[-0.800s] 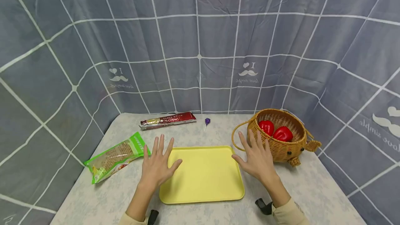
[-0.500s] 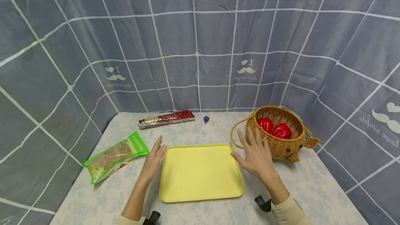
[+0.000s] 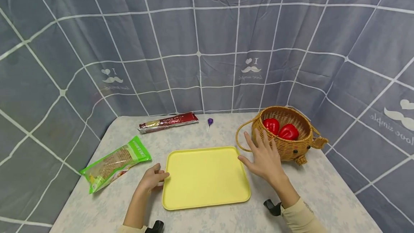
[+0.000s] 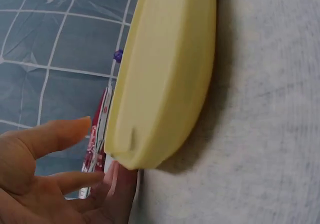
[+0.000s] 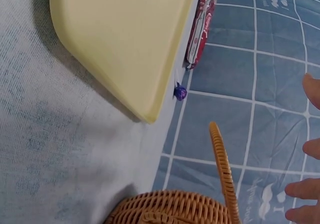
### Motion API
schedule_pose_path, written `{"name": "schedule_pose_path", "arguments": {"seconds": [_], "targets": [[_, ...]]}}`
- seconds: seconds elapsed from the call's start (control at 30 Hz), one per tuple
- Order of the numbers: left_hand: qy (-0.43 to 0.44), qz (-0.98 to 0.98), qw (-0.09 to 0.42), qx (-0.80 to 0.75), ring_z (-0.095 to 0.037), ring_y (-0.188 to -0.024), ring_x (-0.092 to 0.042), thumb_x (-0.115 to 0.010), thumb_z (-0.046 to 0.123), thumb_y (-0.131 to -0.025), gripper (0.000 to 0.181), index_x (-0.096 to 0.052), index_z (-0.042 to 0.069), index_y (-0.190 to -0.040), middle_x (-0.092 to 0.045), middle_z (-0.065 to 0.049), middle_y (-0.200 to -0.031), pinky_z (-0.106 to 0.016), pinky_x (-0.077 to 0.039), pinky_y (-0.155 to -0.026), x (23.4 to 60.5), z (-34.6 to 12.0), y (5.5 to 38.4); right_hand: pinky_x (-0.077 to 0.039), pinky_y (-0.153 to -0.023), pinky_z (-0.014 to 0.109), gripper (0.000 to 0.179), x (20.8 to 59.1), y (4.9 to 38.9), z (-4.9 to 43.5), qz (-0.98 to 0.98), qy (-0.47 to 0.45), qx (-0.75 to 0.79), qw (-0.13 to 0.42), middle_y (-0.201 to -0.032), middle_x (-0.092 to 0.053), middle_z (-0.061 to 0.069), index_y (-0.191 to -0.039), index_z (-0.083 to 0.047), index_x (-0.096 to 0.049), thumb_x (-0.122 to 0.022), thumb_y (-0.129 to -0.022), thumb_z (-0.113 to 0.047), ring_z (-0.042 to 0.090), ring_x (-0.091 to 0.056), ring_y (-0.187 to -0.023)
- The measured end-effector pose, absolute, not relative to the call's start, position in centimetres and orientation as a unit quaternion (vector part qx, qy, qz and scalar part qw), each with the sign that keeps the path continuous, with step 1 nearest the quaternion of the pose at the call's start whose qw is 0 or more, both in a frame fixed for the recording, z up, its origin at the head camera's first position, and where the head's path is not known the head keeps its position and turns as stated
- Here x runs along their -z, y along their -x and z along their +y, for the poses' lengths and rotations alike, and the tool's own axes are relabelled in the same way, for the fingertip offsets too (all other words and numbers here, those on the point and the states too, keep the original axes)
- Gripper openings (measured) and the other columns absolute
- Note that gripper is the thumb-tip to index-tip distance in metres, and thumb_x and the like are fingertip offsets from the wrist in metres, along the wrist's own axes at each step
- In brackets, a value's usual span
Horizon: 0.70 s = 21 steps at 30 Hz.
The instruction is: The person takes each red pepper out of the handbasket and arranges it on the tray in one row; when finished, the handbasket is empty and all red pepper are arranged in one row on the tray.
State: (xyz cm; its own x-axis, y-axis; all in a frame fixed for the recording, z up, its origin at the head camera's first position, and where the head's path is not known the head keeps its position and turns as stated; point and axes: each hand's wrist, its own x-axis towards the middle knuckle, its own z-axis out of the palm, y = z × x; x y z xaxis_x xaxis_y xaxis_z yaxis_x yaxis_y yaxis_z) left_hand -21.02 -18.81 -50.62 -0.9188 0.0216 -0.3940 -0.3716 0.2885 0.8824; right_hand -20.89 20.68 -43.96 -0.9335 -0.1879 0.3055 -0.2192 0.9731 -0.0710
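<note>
A yellow rectangular tray (image 3: 207,177) lies on the table in front of me. My left hand (image 3: 151,178) is low at its left edge, the thumb overlapping the rim in the head view. From the left wrist view, the thumb (image 4: 62,134) stands apart from the tray, while other fingertips are right at its corner, partly hidden behind it. To the right of the tray, my right hand (image 3: 264,157) is held with spread fingers and holds nothing. It overlaps the front of a wicker basket (image 3: 284,150) in the head view.
Two red, shiny bell-pepper-like things (image 3: 289,132) sit in the basket. A green-edged clear food packet (image 3: 116,164) lies left of the tray. Behind it are a dark red long packet (image 3: 169,121) and a purple-wrapped lollipop (image 3: 210,121). A grey grid-patterned curtain (image 3: 181,71) surrounds the table.
My left hand has gone from spread above the tray's left side down to its left edge, turning on its side. The right hand stays nearly still. The head view has shifted slightly.
</note>
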Motion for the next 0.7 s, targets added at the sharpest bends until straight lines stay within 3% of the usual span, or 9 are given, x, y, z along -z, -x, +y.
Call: {"name": "schedule_pose_path", "arguments": {"seconds": [0.1, 0.27, 0.4, 0.53, 0.7], "targets": [[0.11, 0.792, 0.152, -0.581, -0.023, -0.093, -0.064, -0.064, 0.001, -0.088, 0.068, -0.03, -0.013, -0.146, -0.052, -0.027, -0.12, -0.034, -0.057, -0.075, 51.0, -18.5, 21.1, -0.023, -0.112, 0.067, 0.085, 44.0, 20.9, 20.9, -0.981, -0.105, -0.055, 0.153, -0.16, -0.025, 0.019, -0.155, -0.025, -0.027, -0.057, -0.085, -0.064, 0.046, -0.017, -0.147], [0.092, 0.808, 0.122, -0.57, -0.022, -0.085, -0.065, -0.062, -0.014, -0.076, 0.063, -0.045, -0.013, -0.137, -0.058, -0.029, -0.119, -0.035, -0.057, -0.069, 51.5, -18.2, 21.1, -0.023, -0.112, 0.067, 0.085, 44.1, 20.9, 21.4, -0.979, -0.101, -0.056, 0.166, -0.158, -0.027, 0.02, -0.154, -0.023, -0.029, -0.059, -0.085, -0.062, 0.045, -0.018, -0.147], [0.086, 0.812, 0.117, -0.565, -0.021, -0.081, -0.064, -0.062, -0.016, -0.074, 0.065, -0.047, -0.009, -0.137, -0.058, -0.027, -0.117, -0.035, -0.056, -0.067, 51.8, -18.2, 21.1, -0.023, -0.112, 0.067, 0.084, 44.2, 21.1, 21.4, -0.979, -0.103, -0.053, 0.167, -0.158, -0.027, 0.02, -0.154, -0.023, -0.03, -0.059, -0.085, -0.062, 0.045, -0.019, -0.146], [0.089, 0.815, 0.117, -0.56, -0.023, -0.087, -0.064, -0.064, -0.014, -0.074, 0.065, -0.048, -0.008, -0.137, -0.058, -0.027, -0.118, -0.034, -0.056, -0.068, 51.9, -18.3, 21.1, -0.024, -0.112, 0.065, 0.083, 44.2, 21.3, 21.5, -0.978, -0.114, -0.071, 0.162, -0.159, -0.026, 0.019, -0.154, -0.023, -0.03, -0.058, -0.086, -0.061, 0.046, -0.019, -0.146], [0.093, 0.814, 0.121, -0.56, -0.023, -0.088, -0.063, -0.064, -0.013, -0.076, 0.065, -0.047, -0.007, -0.139, -0.055, -0.028, -0.122, -0.034, -0.056, -0.07, 52.0, -18.3, 21.1, -0.031, -0.108, 0.065, 0.076, 43.4, 22.0, 22.3, -0.939, -0.141, -0.267, 0.164, -0.154, -0.038, 0.018, -0.15, -0.016, -0.039, -0.071, -0.085, -0.039, 0.043, -0.031, -0.142]]}}
